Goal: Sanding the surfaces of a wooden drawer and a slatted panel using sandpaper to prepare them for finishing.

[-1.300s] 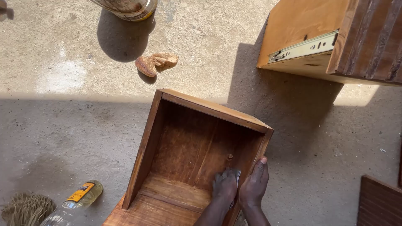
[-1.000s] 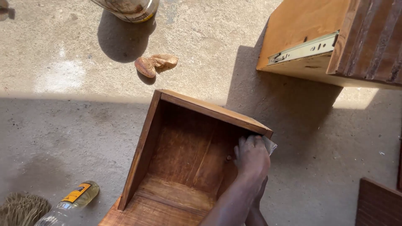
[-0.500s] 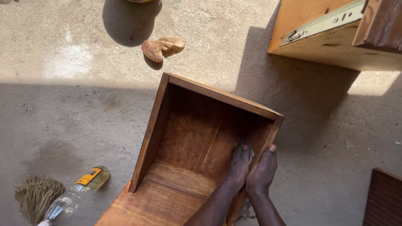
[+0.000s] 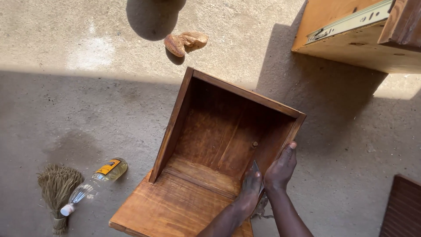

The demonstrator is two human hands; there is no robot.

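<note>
Brush: a bundle of straw-coloured fibres [image 4: 57, 191] lies on the concrete floor [image 4: 79, 109] at far left, its bound end pointing down.
Bottle: a clear plastic bottle [image 4: 94, 184] with yellowish liquid lies on its side just beside the brush, white cap toward it.
Cloth: a crumpled brown rag [image 4: 185, 42] sits on the sunlit floor above the drawer, next to a round shadow whose source is cut off by the top edge.
Drawer: a stained wooden drawer [image 4: 210, 153] stands tilted on the floor at centre, open side up.
Left hand: the left hand [image 4: 251, 186] is inside the drawer against its right wall, pressing a pale sheet [image 4: 256, 169] to the wood; the sheet is mostly hidden, so what it is cannot be told.
Right hand: the right hand [image 4: 280, 169] clasps the drawer's right wall from outside, thumb on the rim.
Cabinet: a second wooden drawer with a metal slide rail [image 4: 351, 30] is cut off at upper right.
Panel: a dark wooden piece [image 4: 401, 210] is cropped at lower right.
</note>
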